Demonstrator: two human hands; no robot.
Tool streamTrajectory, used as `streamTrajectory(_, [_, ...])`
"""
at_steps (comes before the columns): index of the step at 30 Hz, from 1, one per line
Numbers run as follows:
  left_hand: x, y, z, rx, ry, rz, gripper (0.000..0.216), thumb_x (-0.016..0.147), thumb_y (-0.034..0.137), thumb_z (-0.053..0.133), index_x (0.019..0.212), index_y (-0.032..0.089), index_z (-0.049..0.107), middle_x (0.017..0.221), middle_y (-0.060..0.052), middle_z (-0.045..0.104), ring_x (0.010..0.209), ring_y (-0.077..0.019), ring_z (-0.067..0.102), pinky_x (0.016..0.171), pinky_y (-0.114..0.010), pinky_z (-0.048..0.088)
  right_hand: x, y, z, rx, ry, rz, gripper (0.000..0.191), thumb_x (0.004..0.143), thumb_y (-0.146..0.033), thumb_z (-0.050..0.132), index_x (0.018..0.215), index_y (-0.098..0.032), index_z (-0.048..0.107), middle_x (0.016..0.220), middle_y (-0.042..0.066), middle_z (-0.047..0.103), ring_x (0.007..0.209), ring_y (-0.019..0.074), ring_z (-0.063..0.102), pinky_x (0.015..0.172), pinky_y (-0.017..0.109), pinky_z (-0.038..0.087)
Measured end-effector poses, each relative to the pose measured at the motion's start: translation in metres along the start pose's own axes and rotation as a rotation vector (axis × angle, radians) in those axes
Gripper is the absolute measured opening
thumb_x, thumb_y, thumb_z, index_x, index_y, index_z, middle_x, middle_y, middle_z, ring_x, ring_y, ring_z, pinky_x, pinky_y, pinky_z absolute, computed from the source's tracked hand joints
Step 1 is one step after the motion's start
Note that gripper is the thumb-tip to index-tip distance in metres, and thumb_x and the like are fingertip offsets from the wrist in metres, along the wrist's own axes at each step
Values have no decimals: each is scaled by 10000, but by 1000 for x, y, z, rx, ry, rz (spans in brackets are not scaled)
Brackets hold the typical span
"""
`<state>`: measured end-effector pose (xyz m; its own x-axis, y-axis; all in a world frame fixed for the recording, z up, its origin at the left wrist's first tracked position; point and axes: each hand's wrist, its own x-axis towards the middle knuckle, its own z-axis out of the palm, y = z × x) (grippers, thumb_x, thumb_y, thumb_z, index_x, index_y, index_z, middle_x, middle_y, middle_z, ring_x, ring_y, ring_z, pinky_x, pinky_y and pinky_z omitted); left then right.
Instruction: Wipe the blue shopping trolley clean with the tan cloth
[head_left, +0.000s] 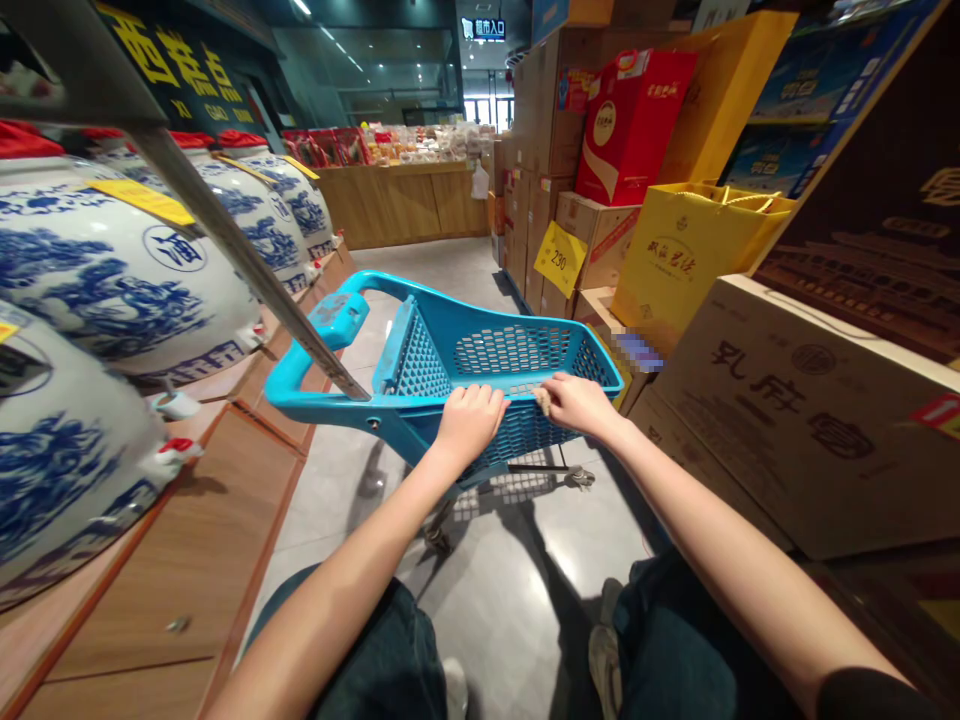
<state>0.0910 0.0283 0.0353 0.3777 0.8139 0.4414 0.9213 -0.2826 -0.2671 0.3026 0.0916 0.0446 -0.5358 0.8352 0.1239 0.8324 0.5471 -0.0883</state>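
A blue plastic shopping cart [510, 330] stands sideways in front of me, its handle [289, 385] to the left and its basket to the right. My left hand [474, 420] is closed over the near rim of the basket, fingers bent inward. Further right along the same rim rests my right hand [579, 405], fingers curled together. At its fingertips shows a small crumpled tan thing [541, 400], too small to name surely. Dark stains mark the handle's grey-blue top. Inside the basket, the visible part shows only its blue lattice walls and floor.
Large blue-and-white jars [112, 270] stand on a wooden ledge [165, 560] at left. A metal pole [247, 270] slants across. Stacked cartons [795, 420] and a yellow gift bag [686, 270] line the right. A goods-laden counter [409, 205] stands behind, and grey floor tiles lie below.
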Motion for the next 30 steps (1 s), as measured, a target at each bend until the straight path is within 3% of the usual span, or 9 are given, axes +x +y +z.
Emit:
streamTrajectory(3, [1, 3, 1, 9, 6, -3, 348, 1088, 314, 408, 933, 171, 684, 828, -104, 683, 845, -256, 618, 698, -381, 294, -1, 26, -9, -17, -85, 138, 355, 1035, -378, 442, 939, -201, 735, 1008, 93, 749, 883, 220, 693, 652, 284, 385])
streamTrajectory(5, [2, 6, 2, 16, 17, -17, 357, 1088, 311, 403, 914, 171, 682, 816, -103, 678, 835, -257, 614, 694, -383, 290, -2, 23, -7, -31, -66, 147, 354, 1039, -355, 426, 957, -197, 732, 1013, 103, 739, 904, 226, 689, 671, 287, 397])
streamTrajectory(10, [2, 9, 5, 41, 61, -2, 359, 1085, 309, 410, 884, 175, 675, 787, -94, 667, 809, -258, 608, 686, -390, 292, -2, -25, 11, -2, 100, -89, 357, 1019, -206, 420, 1301, -143, 631, 1137, 142, 701, 1008, 241, 656, 807, 313, 442])
streamTrajectory(12, [1, 7, 4, 46, 73, 20, 354, 1085, 300, 412, 884, 173, 675, 782, -88, 665, 804, -256, 609, 683, -390, 292, -1, -30, 10, 42, 96, -159, 383, 1006, -198, 446, 1355, -155, 598, 1152, 124, 699, 1008, 224, 651, 802, 298, 436])
streamTrajectory(16, [-1, 6, 3, 37, 40, 30, 329, 1085, 308, 429, 919, 170, 678, 804, -90, 672, 830, -255, 614, 678, -382, 287, -3, 2, -7, 55, -95, -2, 210, 984, -274, 511, 1006, -218, 712, 945, 37, 720, 857, 161, 653, 688, 244, 391])
streamTrajectory(20, [0, 9, 4, 35, 22, 13, 338, 1088, 305, 420, 909, 175, 676, 813, -90, 678, 836, -253, 617, 683, -381, 288, -6, 23, -15, 8, -102, 91, 285, 998, -275, 484, 829, -174, 691, 750, 44, 682, 683, 150, 609, 697, 258, 411])
streamTrajectory(24, [1, 10, 6, 42, 29, -8, 337, 1086, 312, 426, 904, 175, 674, 831, -92, 691, 837, -258, 621, 697, -386, 301, -5, -10, 0, -12, -20, 54, 317, 1055, -287, 401, 1126, -162, 684, 1069, 125, 704, 953, 213, 654, 787, 283, 450])
streamTrajectory(27, [1, 6, 5, 46, 26, 9, 330, 1086, 313, 433, 910, 174, 675, 829, -87, 695, 837, -255, 625, 705, -385, 308, -3, -26, 6, 22, 50, -168, 364, 1050, -261, 429, 1367, -172, 584, 1231, 143, 669, 1071, 226, 638, 870, 303, 463])
streamTrajectory(30, [0, 3, 3, 49, 20, 25, 323, 1087, 313, 434, 919, 175, 673, 829, -83, 693, 832, -252, 624, 704, -380, 307, -4, -7, -3, 17, -62, -88, 282, 1020, -253, 474, 1218, -198, 667, 1107, 92, 699, 976, 193, 657, 778, 262, 448])
